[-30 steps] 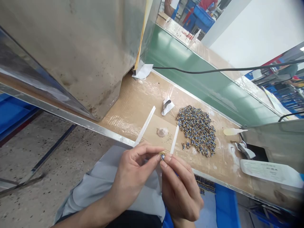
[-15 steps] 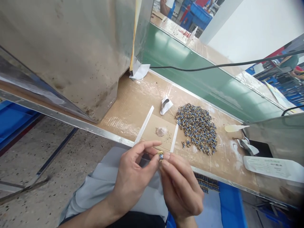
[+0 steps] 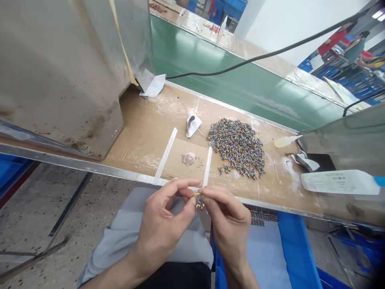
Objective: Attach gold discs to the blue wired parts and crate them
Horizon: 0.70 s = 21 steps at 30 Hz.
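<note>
Head view: my left hand [image 3: 167,222] pinches one piece [image 3: 199,203] in front of the bench [image 3: 144,138]; right hand [image 3: 230,220] has fingertips together at it, can't tell if gripping. I'd judge partway: rows [image 3: 261,216] in the bin [image 3: 297,251] look done, big loose pile [image 3: 237,146] left.

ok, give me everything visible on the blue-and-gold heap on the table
The heap is a broad, low mound of many small blue and gold-coloured pieces, shiny and metallic-looking, jumbled at all angles. It rests on the brown tabletop, mostly right of the nearer-right white strip in the picture. A few pieces lie loose by its near-left edge. Neither the left hand nor the right hand touches it. Single pieces are too small to make out their parts.
</note>
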{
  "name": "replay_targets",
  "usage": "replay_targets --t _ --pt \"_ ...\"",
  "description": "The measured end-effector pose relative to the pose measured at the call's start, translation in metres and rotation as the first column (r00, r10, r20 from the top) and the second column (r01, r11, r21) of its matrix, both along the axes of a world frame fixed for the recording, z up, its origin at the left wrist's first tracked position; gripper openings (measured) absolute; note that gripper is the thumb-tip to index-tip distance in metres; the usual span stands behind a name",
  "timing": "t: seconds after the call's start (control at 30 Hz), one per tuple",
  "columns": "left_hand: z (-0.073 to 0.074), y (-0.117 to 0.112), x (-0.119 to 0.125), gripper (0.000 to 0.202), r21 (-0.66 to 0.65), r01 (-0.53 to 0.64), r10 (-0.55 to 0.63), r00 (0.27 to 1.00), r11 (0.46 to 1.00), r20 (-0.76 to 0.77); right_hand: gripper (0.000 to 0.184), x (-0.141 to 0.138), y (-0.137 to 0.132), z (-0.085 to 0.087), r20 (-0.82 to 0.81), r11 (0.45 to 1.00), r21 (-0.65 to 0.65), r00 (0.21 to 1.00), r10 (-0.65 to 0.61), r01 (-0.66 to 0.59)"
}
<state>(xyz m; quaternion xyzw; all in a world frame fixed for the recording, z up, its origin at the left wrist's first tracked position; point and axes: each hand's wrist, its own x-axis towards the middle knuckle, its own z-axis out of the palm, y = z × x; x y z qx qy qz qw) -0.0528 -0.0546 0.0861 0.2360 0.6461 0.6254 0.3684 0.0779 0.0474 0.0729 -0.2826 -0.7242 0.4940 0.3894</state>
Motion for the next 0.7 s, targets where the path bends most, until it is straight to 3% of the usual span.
replay_targets --t 0.4,0.5,0.6,0.7 --pt "0.003 0.016 0.018 0.031 -0.08 0.086 -0.082 0.995 0.993 0.048 0.016 0.026 0.004 0.001 -0.025 0.996 -0.077 0.998 -0.056 0.054" --pt "-0.011 0.015 0.019 0.041 -0.108 0.089 -0.077 0.992 0.99 0.103 0.015 0.035 0.008 -0.002 -0.028 0.998 -0.035 0.998 -0.055 0.054" --pt "-0.033 0.02 0.018 0.053 -0.137 0.086 -0.061 0.982 0.987 0.181 0.016 0.048 0.012 -0.01 0.001 0.995 0.104 1.0 -0.009 0.009" --pt "-0.048 0.029 0.023 0.052 -0.165 0.184 -0.141 0.96 0.969 0.241 0.013 0.062 0.01 -0.019 0.028 0.968 0.252 0.999 -0.018 0.01"
